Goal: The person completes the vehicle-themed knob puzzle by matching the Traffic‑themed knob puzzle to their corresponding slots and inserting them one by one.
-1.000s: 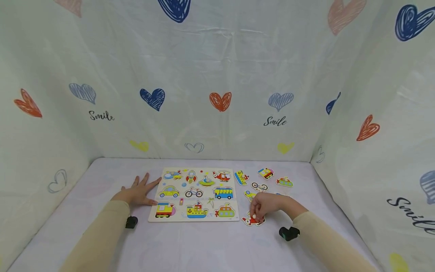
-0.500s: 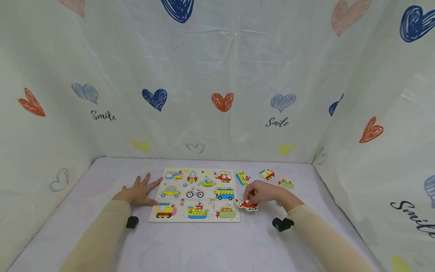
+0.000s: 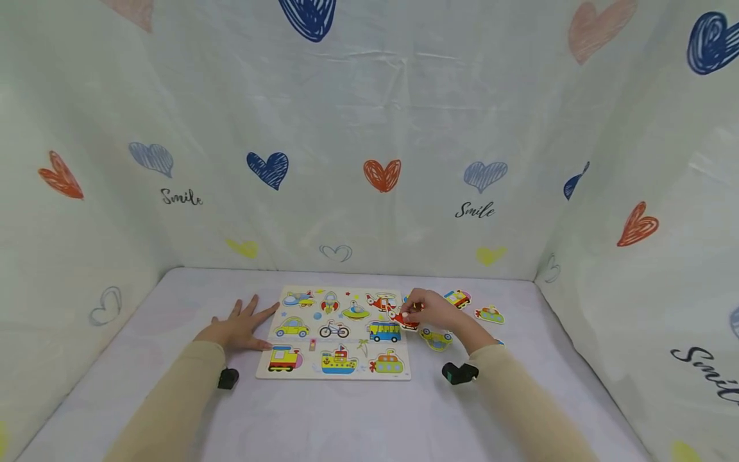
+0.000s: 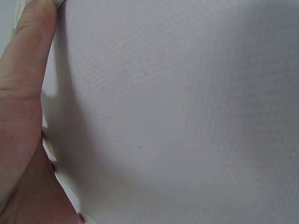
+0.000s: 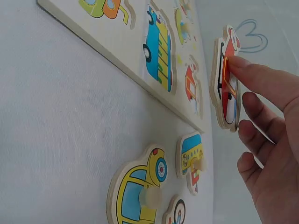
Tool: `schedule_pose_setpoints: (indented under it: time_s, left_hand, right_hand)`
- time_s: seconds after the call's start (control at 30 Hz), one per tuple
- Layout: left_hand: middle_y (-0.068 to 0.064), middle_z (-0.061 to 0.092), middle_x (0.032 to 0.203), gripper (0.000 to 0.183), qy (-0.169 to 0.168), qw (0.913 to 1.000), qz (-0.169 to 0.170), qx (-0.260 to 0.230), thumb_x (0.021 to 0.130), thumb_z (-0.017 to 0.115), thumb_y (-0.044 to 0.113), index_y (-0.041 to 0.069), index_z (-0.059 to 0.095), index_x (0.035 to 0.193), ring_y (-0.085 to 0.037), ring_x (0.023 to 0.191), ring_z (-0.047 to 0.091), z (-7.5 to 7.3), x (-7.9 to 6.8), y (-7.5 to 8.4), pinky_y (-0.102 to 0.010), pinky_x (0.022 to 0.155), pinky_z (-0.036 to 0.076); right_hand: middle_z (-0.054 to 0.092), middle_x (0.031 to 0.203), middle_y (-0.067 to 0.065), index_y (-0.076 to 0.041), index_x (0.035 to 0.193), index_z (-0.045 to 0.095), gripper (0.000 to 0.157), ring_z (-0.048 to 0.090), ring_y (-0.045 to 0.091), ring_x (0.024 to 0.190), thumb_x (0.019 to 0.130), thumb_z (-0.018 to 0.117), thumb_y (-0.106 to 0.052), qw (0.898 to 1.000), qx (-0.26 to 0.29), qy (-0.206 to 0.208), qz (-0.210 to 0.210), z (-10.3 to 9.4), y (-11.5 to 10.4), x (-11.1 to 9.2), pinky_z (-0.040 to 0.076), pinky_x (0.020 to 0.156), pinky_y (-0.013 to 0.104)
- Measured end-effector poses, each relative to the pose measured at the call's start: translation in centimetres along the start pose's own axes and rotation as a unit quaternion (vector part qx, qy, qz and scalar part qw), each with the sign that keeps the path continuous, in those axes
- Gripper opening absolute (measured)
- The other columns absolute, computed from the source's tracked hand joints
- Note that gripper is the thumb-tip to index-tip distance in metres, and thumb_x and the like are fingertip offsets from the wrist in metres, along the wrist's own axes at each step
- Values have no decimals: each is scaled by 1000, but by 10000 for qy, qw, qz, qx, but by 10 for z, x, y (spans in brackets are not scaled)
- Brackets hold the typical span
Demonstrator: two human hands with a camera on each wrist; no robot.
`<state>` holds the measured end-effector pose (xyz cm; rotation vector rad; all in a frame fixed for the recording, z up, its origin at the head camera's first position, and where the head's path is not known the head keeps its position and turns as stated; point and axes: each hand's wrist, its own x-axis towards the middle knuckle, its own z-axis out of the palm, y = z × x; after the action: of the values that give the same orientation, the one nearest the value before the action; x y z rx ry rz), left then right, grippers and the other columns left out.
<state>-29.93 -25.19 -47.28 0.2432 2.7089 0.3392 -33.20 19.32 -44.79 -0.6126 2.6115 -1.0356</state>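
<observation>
A helicopter puzzle piece (image 3: pixel 403 321) is pinched between the thumb and fingers of my right hand (image 3: pixel 433 310). In the right wrist view the helicopter piece (image 5: pixel 227 81) is tilted up, raised above the vehicle puzzle board (image 3: pixel 312 373). It overlaps the board's right edge in the head view, below the printed helicopter (image 3: pixel 381 301). My left hand (image 3: pixel 235 328) lies with spread fingers at the board's left side, thumb and a fingertip right at the edge. The left wrist view shows part of that hand (image 4: pixel 21 102) over white cloth.
Loose pieces lie right of the board: a yellow car (image 3: pixel 435 340), a train (image 3: pixel 458 299) and a submarine (image 3: pixel 489 314). A ship piece (image 5: pixel 190 151) and a bicycle piece (image 5: pixel 176 213) show in the right wrist view. Cloth walls (image 3: pixel 323 218) enclose the table.
My right hand has lifted the helicopter piece from the table's near right and carried it away from me and leftward to the board's right edge. The left hand stays at the board.
</observation>
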Motion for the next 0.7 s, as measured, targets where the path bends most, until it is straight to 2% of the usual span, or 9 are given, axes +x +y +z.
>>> schedule_pose_setpoints:
  time_s: [0.17, 0.37, 0.7]
  left_hand:
    - [-32, -2, 156, 107, 10, 10000, 1, 32, 72, 75, 61, 18, 23, 155, -60, 137, -4, 0, 0, 0, -85, 93, 5]
    - [-32, -2, 156, 106, 22, 10000, 12, 25, 73, 76, 60, 17, 24, 155, -61, 137, -4, 0, 1, 0, -85, 92, 5]
    - [-32, -1, 156, 105, 66, 10000, -58, 40, 73, 77, 59, 17, 25, 154, -61, 137, -3, 3, 3, 0, -85, 93, 5]
  right_hand:
    - [59, 99, -3, -17, 96, 73, 7, 51, 21, 91, 89, 73, -15, 9989, 226, 368, 185, 3, 2, 9, 47, 75, 33]
    - [57, 105, 0, -16, 95, 73, 7, 48, 22, 91, 89, 73, -16, 9969, 260, 712, 189, 5, 1, 21, 46, 71, 33]
    - [58, 107, -3, -21, 96, 75, 7, 49, 23, 99, 89, 74, -21, 9956, 320, 667, 574, 11, 6, 47, 45, 79, 36]
